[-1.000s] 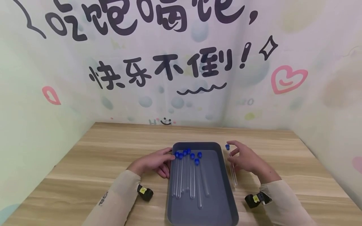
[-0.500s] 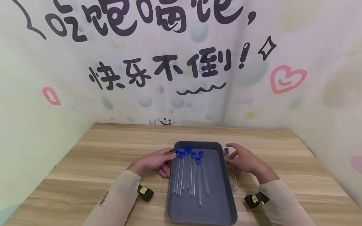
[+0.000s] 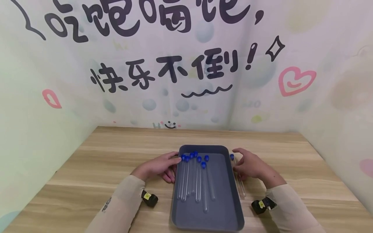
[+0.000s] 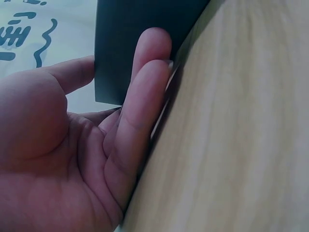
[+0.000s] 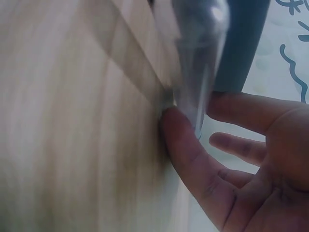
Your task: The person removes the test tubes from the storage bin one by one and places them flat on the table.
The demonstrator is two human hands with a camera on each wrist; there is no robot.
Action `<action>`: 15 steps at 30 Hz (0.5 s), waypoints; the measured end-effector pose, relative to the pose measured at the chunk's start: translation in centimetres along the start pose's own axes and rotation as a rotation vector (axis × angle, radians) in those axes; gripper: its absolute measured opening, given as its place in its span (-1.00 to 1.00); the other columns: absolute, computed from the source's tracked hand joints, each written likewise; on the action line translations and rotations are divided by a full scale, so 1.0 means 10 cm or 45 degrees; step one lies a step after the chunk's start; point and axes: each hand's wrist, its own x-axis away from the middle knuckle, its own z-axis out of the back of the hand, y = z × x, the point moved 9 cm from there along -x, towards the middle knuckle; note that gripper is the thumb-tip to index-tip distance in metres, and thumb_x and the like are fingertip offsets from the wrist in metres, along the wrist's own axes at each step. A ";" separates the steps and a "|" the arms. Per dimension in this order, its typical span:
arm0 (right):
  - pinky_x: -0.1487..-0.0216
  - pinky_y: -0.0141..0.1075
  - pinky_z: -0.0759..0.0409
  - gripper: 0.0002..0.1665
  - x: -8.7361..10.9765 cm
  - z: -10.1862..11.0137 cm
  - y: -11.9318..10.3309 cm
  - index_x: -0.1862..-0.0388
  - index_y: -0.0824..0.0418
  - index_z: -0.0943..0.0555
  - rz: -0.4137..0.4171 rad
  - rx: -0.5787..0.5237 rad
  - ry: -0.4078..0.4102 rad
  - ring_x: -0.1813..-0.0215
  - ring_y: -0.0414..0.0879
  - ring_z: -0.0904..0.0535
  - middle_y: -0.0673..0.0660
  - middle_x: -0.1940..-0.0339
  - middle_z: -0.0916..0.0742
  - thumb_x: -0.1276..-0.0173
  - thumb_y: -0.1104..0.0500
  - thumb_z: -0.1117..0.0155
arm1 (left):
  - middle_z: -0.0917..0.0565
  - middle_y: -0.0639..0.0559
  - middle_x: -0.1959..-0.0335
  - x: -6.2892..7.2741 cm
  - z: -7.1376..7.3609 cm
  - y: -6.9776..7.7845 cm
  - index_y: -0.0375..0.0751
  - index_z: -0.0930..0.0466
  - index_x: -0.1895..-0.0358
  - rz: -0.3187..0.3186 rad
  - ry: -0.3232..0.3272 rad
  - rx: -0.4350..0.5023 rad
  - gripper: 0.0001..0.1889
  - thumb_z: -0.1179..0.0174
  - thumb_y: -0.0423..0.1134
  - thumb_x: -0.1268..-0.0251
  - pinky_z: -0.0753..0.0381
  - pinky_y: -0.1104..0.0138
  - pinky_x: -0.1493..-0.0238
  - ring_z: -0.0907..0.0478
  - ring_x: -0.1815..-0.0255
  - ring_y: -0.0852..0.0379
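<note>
In the head view, a grey rectangular tray (image 3: 222, 212) lies on the table with several clear test tubes with blue caps (image 3: 198, 181) in its left half, caps toward the far end. My left hand (image 3: 160, 166) grips the tray's left wall, its thumb over the rim and its fingers along the outside, as the left wrist view also shows. Just outside the right wall, my right hand (image 3: 252, 164) pinches another blue-capped test tube (image 3: 241, 186) between thumb and fingers. The right wrist view has this tube (image 5: 200, 53) up close, with the tray wall (image 5: 244, 43) behind it.
A wood-grain table (image 3: 125, 142) bears the tray. Behind it hangs a pale wall cloth (image 3: 140, 113) with black lettering and pink hearts. A small black camera (image 3: 150, 199) sits at my left wrist and another camera (image 3: 259, 206) at my right.
My right hand and its test tube have moved slightly down and left, closer to the tray's right wall. The tray has shifted a little, while my left hand keeps its place on the rim.
</note>
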 end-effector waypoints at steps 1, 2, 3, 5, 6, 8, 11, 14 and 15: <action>0.44 -0.19 -0.73 -0.15 0.00 0.00 0.00 -0.51 0.32 -0.18 -0.005 0.002 -0.001 0.49 -0.05 -0.69 0.20 0.31 -0.75 -0.31 0.37 -0.33 | -0.64 -0.19 0.27 0.00 0.00 0.00 0.02 -0.04 -0.59 -0.002 -0.001 -0.002 -0.38 0.10 0.09 -0.60 -0.77 0.23 0.43 -0.69 0.46 0.05; 0.44 -0.19 -0.73 -0.15 0.00 0.00 0.01 -0.51 0.33 -0.17 0.000 0.007 -0.006 0.49 -0.05 -0.69 0.20 0.31 -0.76 -0.31 0.37 -0.33 | -0.64 -0.19 0.27 0.00 0.00 0.00 0.03 -0.04 -0.59 -0.005 -0.003 -0.004 -0.38 0.10 0.09 -0.60 -0.77 0.23 0.43 -0.69 0.46 0.05; 0.45 -0.19 -0.73 -0.15 0.00 -0.01 0.01 -0.51 0.34 -0.17 0.004 0.012 -0.008 0.49 -0.06 -0.69 0.19 0.32 -0.76 -0.31 0.36 -0.33 | -0.64 -0.19 0.27 0.00 0.00 0.01 0.03 -0.04 -0.59 -0.007 -0.005 -0.004 -0.38 0.10 0.09 -0.60 -0.77 0.24 0.43 -0.69 0.46 0.05; 0.45 -0.19 -0.73 -0.16 0.00 -0.01 0.02 -0.50 0.34 -0.18 0.002 0.010 -0.007 0.48 -0.05 -0.69 0.19 0.33 -0.76 -0.32 0.36 -0.33 | -0.64 -0.19 0.27 0.00 0.00 0.01 0.04 -0.05 -0.59 -0.011 -0.008 -0.004 -0.38 0.10 0.09 -0.60 -0.77 0.24 0.44 -0.69 0.47 0.06; 0.45 -0.18 -0.73 -0.16 0.00 -0.01 0.02 -0.50 0.34 -0.18 0.002 0.007 -0.005 0.48 -0.05 -0.69 0.18 0.33 -0.76 -0.32 0.35 -0.34 | -0.64 -0.19 0.27 0.00 0.00 0.01 0.04 -0.05 -0.58 -0.013 -0.008 -0.003 -0.39 0.10 0.10 -0.60 -0.77 0.24 0.44 -0.69 0.47 0.06; 0.46 -0.17 -0.74 -0.17 0.00 -0.01 0.02 -0.50 0.35 -0.18 0.007 -0.001 -0.005 0.48 -0.05 -0.69 0.19 0.34 -0.75 -0.32 0.35 -0.34 | -0.64 -0.19 0.27 0.00 0.00 0.01 0.03 -0.04 -0.59 -0.015 -0.010 -0.005 -0.38 0.10 0.10 -0.60 -0.77 0.24 0.44 -0.69 0.47 0.06; 0.46 -0.16 -0.74 -0.18 0.00 -0.01 0.02 -0.49 0.35 -0.18 0.010 -0.015 0.005 0.47 -0.04 -0.70 0.19 0.36 -0.75 -0.32 0.35 -0.33 | -0.64 -0.19 0.27 0.00 0.01 0.00 0.03 -0.05 -0.59 -0.008 -0.005 -0.002 -0.37 0.09 0.11 -0.59 -0.77 0.25 0.44 -0.69 0.47 0.06; 0.47 -0.17 -0.74 -0.19 0.01 0.01 0.00 -0.48 0.36 -0.19 0.022 0.000 0.016 0.48 -0.04 -0.70 0.18 0.38 -0.75 -0.33 0.34 -0.33 | -0.64 -0.18 0.27 0.00 0.01 0.00 0.03 -0.05 -0.59 -0.009 -0.007 -0.002 -0.37 0.09 0.11 -0.59 -0.77 0.25 0.44 -0.69 0.47 0.06; 0.48 -0.17 -0.74 -0.20 0.01 0.02 0.00 -0.48 0.36 -0.20 0.032 0.010 0.025 0.49 -0.04 -0.70 0.18 0.39 -0.75 -0.34 0.32 -0.32 | -0.64 -0.18 0.27 0.00 0.00 0.01 0.03 -0.05 -0.59 -0.007 -0.008 0.000 -0.37 0.09 0.11 -0.59 -0.77 0.25 0.44 -0.69 0.47 0.06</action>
